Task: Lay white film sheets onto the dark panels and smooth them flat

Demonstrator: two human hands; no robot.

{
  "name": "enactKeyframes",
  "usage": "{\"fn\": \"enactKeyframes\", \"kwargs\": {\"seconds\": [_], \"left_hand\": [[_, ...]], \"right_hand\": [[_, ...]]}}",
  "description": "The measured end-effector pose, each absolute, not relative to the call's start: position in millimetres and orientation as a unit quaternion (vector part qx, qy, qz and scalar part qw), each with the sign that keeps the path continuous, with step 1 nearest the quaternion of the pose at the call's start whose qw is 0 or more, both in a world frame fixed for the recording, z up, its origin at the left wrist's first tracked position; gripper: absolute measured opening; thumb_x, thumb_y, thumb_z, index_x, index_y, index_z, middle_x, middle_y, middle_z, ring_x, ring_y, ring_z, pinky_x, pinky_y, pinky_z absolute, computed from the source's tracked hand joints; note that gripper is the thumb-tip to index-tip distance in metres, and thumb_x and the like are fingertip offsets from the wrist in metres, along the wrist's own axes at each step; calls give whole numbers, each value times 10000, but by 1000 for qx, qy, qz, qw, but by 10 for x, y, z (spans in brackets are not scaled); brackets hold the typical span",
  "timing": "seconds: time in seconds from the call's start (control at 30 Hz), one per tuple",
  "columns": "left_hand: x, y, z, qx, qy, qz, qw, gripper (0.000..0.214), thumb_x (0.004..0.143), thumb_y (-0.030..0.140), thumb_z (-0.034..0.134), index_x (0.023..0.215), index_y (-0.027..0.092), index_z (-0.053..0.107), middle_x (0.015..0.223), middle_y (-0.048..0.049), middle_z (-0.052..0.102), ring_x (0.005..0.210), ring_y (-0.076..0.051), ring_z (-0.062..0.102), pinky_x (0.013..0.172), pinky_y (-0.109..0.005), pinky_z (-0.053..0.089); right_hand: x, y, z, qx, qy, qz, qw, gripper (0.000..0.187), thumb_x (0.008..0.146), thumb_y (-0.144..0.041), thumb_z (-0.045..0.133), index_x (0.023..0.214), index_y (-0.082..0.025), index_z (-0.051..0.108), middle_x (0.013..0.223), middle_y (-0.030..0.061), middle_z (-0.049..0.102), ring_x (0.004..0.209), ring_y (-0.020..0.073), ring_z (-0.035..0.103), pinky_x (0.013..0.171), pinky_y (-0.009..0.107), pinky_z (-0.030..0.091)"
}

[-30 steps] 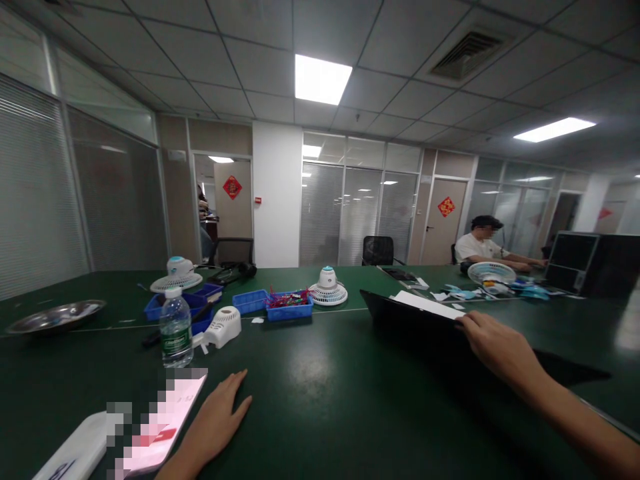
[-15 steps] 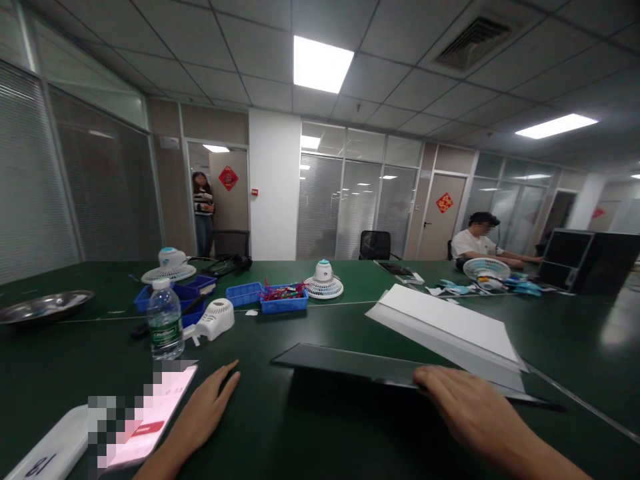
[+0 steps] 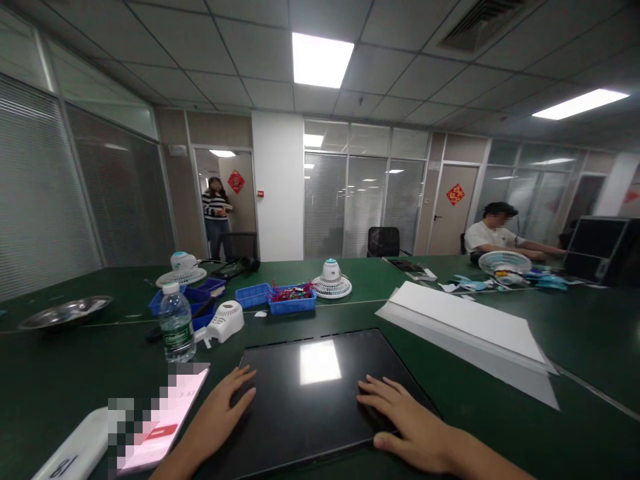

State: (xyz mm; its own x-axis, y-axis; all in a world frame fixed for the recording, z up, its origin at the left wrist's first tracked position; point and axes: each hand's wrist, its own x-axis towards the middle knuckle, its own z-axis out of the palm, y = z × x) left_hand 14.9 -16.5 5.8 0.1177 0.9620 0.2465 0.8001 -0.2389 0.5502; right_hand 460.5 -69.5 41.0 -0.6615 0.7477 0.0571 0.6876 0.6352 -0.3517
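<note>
A dark, glossy flat panel, like a display screen [image 3: 300, 417], lies flat on the green table in front of me, and a ceiling light is mirrored in it. At its left edge is my left hand [image 3: 220, 412], open, thumb and fingers apart. My right hand [image 3: 407, 421] rests on the right part of the panel with its fingers spread. Beside my left forearm lie a phone with a pink screen [image 3: 173, 417], partly pixelated, and a white object marked 81 [image 3: 75, 450].
White sheets [image 3: 465, 323] lie to the right. Behind the panel stand a water bottle [image 3: 176, 327], a white plastic housing [image 3: 226, 322], blue trays [image 3: 293, 305] with wires and a small fan [image 3: 331, 280]. A metal dish [image 3: 65, 313] sits left. A person [image 3: 493, 233] sits far right.
The panel, tilted up under my right hand before, now lies flat and nearer. My right hand has opened on it and moved left. My left hand is now at its left edge.
</note>
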Motion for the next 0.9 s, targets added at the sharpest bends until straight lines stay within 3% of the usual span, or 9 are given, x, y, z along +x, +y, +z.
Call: {"fn": "enactKeyframes", "kwargs": {"seconds": [0.07, 0.13, 0.23, 0.3, 0.43, 0.5, 0.67, 0.8, 0.9], "left_hand": [[161, -138, 27, 744, 602, 261, 128, 509, 877, 529, 542, 1274, 247, 690, 1500, -73, 552, 1451, -317, 400, 1200, -534, 302], [162, -112, 6, 747, 604, 251, 119, 487, 870, 511, 555, 1259, 256, 701, 1507, -68, 544, 1460, -322, 379, 1198, -543, 300], [157, -79, -7, 747, 608, 244, 114, 483, 873, 516, 553, 1260, 266, 700, 1514, -61, 537, 1456, -319, 388, 1193, -535, 318], [156, -57, -12, 747, 611, 237, 111, 482, 875, 524, 548, 1258, 274, 701, 1517, -57, 534, 1455, -315, 393, 1194, -527, 321], [162, 8, -37, 750, 614, 221, 108, 492, 887, 543, 527, 1278, 289, 685, 1525, -49, 525, 1464, -305, 382, 1200, -526, 312], [161, 50, -63, 751, 613, 220, 106, 497, 887, 555, 527, 1282, 296, 682, 1527, -44, 523, 1463, -306, 386, 1200, -530, 311], [151, 113, -128, 752, 613, 222, 98, 505, 882, 571, 531, 1263, 284, 695, 1518, -55, 534, 1454, -311, 400, 1197, -522, 320], [175, 76, -101, 754, 610, 223, 97, 503, 884, 568, 528, 1265, 284, 694, 1511, -50, 543, 1448, -308, 410, 1189, -523, 335], [203, 28, -47, 753, 610, 226, 97, 489, 879, 547, 539, 1252, 276, 702, 1500, -53, 556, 1443, -310, 418, 1186, -524, 340]], "right_hand": [[4769, -371, 385, -454, -876, 100, 125, 562, 988, -547, 418, 1503, -325, 425, 1561, 39, 441, 1431, 236, 398, 1172, 425, 321], [5050, -31, 372, -555, -821, -15, 133, 511, 988, -529, 400, 1441, -319, 511, 1521, 20, 495, 1407, 208, 430, 1157, 372, 337], [5621, 343, 311, -661, -730, -84, 150, 552, 982, -446, 370, 1440, -176, 518, 1564, 152, 410, 1463, 331, 319, 1170, 545, 254], [5984, 465, 219, -712, -682, -90, 144, 561, 963, -464, 374, 1378, -152, 585, 1472, 210, 505, 1377, 411, 429, 1072, 628, 340], [6397, 557, 2, -745, -651, -89, 114, 540, 941, -522, 408, 1244, -180, 695, 1185, 208, 682, 1081, 399, 643, 879, 543, 486], [6449, 594, -73, -740, -658, -100, 104, 512, 944, -493, 425, 1288, -202, 667, 1164, 186, 690, 1063, 364, 648, 898, 500, 479], [6412, 661, -161, -733, -664, -116, 90, 519, 965, -403, 441, 1433, -196, 526, 1372, 183, 599, 1226, 315, 577, 993, 428, 427], [6353, 620, -111, -750, -647, -112, 85, 389, 988, -279, 378, 1237, -177, 658, 1122, 178, 721, 1010, 292, 683, 854, 402, 469], [6293, 535, -7, -768, -622, -123, 97, 372, 994, -273, 346, 1067, -148, 689, 963, 191, 732, 900, 307, 698, 753, 393, 461]]}}
